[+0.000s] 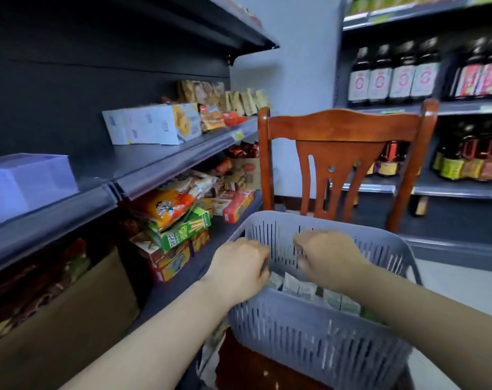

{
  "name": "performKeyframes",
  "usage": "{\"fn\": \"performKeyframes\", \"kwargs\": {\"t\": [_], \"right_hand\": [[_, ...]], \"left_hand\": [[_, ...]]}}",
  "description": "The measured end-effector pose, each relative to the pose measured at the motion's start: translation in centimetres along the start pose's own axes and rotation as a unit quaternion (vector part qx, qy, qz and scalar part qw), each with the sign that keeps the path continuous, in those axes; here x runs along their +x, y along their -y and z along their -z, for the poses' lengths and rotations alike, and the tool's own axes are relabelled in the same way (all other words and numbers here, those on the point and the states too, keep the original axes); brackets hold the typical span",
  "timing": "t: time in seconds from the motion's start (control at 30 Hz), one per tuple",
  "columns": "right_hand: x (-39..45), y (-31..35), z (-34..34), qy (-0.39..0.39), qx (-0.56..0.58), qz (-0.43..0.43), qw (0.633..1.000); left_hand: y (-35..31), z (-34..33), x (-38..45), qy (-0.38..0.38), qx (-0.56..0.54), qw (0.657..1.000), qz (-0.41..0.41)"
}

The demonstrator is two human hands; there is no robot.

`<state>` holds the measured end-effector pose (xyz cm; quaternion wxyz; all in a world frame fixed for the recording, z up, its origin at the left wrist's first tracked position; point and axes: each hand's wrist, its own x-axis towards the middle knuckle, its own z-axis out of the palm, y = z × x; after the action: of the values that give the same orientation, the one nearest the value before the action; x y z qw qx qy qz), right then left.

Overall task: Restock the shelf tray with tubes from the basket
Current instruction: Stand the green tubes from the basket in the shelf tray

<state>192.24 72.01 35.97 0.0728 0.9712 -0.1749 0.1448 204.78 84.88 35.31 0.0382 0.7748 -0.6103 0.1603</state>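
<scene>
A grey slotted basket [318, 330] stands on the seat of a wooden chair in front of me. Inside it lie several pale green and white tubes [304, 289], their flat ends up. Both my hands reach down into the basket. My left hand [239, 266] has its fingers curled down among the tubes at the left side. My right hand [326, 256] is curled over the tubes near the middle. The fingertips of both are hidden, so what they hold is unclear. A clear plastic tray [28, 181] sits on the dark shelf at the far left.
The brown chair back [343, 153] rises behind the basket. Snack boxes and packets [177, 220] crowd the lower left shelf, and a white carton [151, 123] lies on the tray's shelf. Dark bottles [394, 74] line the right shelves. A cardboard box [70, 319] sits low left.
</scene>
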Motion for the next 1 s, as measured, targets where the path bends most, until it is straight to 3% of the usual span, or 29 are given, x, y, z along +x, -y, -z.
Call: {"fn": "performKeyframes", "kwargs": {"t": [0.3, 0.57, 0.73, 0.83, 0.9, 0.93, 1.0], "right_hand": [[0.1, -6.9, -5.8, 0.088, -0.03, -0.092, 0.991], [2.7, -8.5, -9.6, 0.168, -0.027, -0.112, 0.979], [2.7, -10.0, -12.6, 0.28, -0.015, -0.183, 0.942], [3.1, -10.2, -14.5, 0.311, 0.055, -0.226, 0.922], [4.4, -9.0, -15.6, 0.323, 0.189, -0.258, 0.891], [5.1, -8.0, -16.0, 0.323, 0.294, -0.281, 0.855], [6.4, -5.8, -17.3, 0.316, 0.477, -0.34, 0.746]], "left_hand": [[1.8, -7.4, 7.8, 0.106, -0.03, 0.994, 0.017], [3.7, -11.9, 13.6, 0.265, 0.031, 0.963, 0.025], [3.8, -14.9, 16.5, 0.366, 0.039, 0.93, 0.012], [3.8, -17.1, 16.2, 0.395, 0.075, 0.916, 0.017], [3.8, -17.7, 15.6, 0.419, 0.103, 0.902, 0.002], [3.8, -17.9, 15.5, 0.43, 0.11, 0.896, -0.006], [3.7, -18.0, 15.4, 0.44, 0.119, 0.89, -0.022]]}}
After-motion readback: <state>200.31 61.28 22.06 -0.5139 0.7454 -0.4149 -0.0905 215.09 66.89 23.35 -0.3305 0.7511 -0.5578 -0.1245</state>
